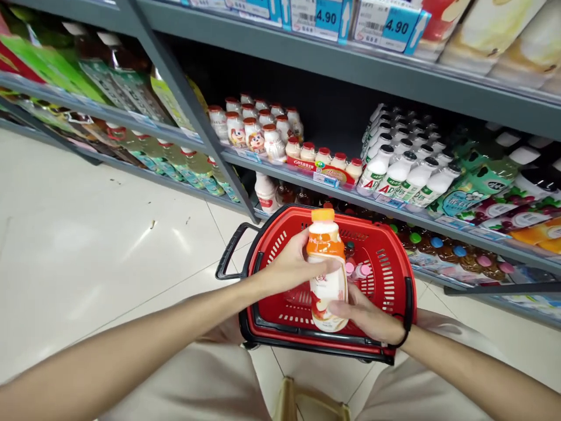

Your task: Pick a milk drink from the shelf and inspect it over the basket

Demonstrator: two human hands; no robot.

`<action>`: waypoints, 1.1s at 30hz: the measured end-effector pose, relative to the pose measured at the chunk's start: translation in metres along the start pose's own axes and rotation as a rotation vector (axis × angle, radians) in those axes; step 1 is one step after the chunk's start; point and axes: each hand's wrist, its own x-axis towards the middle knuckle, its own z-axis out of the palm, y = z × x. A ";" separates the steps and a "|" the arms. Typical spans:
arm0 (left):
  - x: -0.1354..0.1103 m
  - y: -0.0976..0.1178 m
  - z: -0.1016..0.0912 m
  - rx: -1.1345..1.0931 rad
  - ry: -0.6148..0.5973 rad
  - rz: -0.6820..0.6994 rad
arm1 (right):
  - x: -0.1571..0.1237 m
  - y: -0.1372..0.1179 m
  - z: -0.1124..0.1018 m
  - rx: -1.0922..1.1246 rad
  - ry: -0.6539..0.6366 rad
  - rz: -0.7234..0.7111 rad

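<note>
I hold an orange-capped bottle (325,269) with an orange and white label upright in both hands, just above a red shopping basket (390,257). My left hand (291,266) wraps its upper part, thumb across the orange band. My right hand (366,318) grips the bottom from the right. Inside the basket lie a few small bottles with pink caps (357,270), partly hidden behind the held bottle.
The basket stands on a pale tiled floor (87,245) against grey shop shelves (333,64). Red-capped small bottles (256,131), white bottles with dark caps (407,166) and green packs (131,88) fill the shelves. Price tags (326,16) read 4.90. A wooden stool (302,400) sits between my knees.
</note>
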 end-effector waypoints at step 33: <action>0.003 0.000 0.001 -0.036 -0.127 0.067 | 0.006 0.003 -0.004 -0.248 -0.047 -0.012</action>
